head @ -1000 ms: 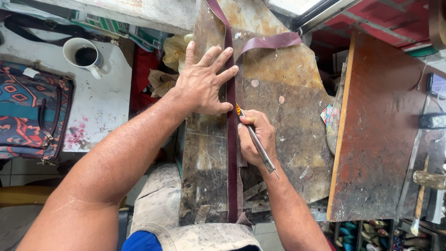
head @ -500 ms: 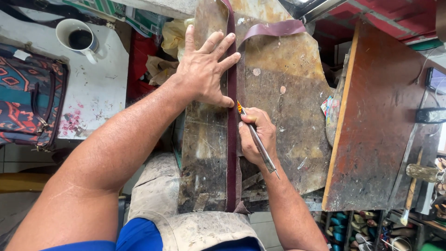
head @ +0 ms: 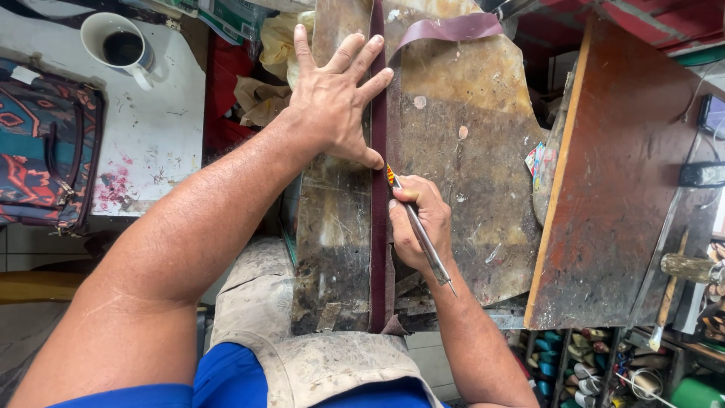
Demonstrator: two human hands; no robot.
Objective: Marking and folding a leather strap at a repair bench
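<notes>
A long dark maroon leather strip (head: pixel 378 249) lies lengthwise on a worn, stained work board (head: pixel 468 174). My left hand (head: pixel 332 106) presses flat on the strip's upper part, fingers spread, thumb along its edge. Just below the thumb, my right hand (head: pixel 419 227) grips a thin metal knife (head: pixel 423 242) with an orange tip, its point touching the strip's right edge. The far end of the strip loops back across the top of the board (head: pixel 453 29).
A mug of dark liquid (head: pixel 121 47) and a patterned bag (head: pixel 45 143) sit on a white table at the left. A reddish wooden board (head: pixel 627 174) lies to the right. Spools and tools fill the lower right corner (head: pixel 596 363). A dirty apron covers my lap (head: pixel 317 363).
Both hands sit slightly lower on the strip than a second ago, and the view has shifted a little. The knife stays at the strip's edge.
</notes>
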